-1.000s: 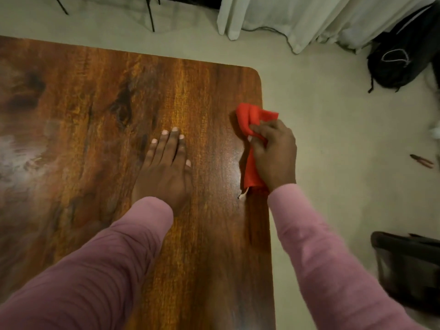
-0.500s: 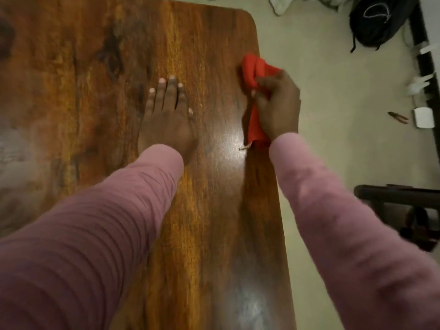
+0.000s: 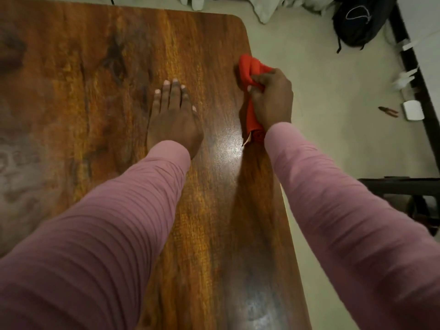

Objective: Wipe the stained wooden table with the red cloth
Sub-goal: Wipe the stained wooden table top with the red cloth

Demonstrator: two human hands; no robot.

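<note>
The cloth (image 3: 250,70), red and bunched into a long roll, lies on the table (image 3: 95,55) along its right edge, a little short of the rounded far right corner. A small pale tag (image 3: 247,140) sticks out from its near end; anything printed on it is too small to read. The right hand (image 3: 273,98) grips the roll from above, its fingers (image 3: 258,79) curled tightly round the fabric, with red folds showing past the knuckles at the far end and below the wrist at the near end. The left hand (image 3: 173,120) rests flat on the wood well to the left of the cloth, palm down, its fingers (image 3: 175,94) straight, close together and pointing away from the person. Both arms wear ribbed pink sleeves (image 3: 107,234). A bright glare (image 3: 228,148) sits on the wood just beside the tag, and pale cloudy smears (image 3: 19,167) mark the left side of the tabletop, with another patch near the front edge. On the pale floor (image 3: 321,103) to the right lie a black backpack (image 3: 357,20) with a white cord on it, a pair of pliers (image 3: 388,111) and, just beside them, a small white box (image 3: 413,110). Curtain hems (image 3: 269,5) hang at the far side, and a dark frame (image 3: 400,185) stands at the right.
</note>
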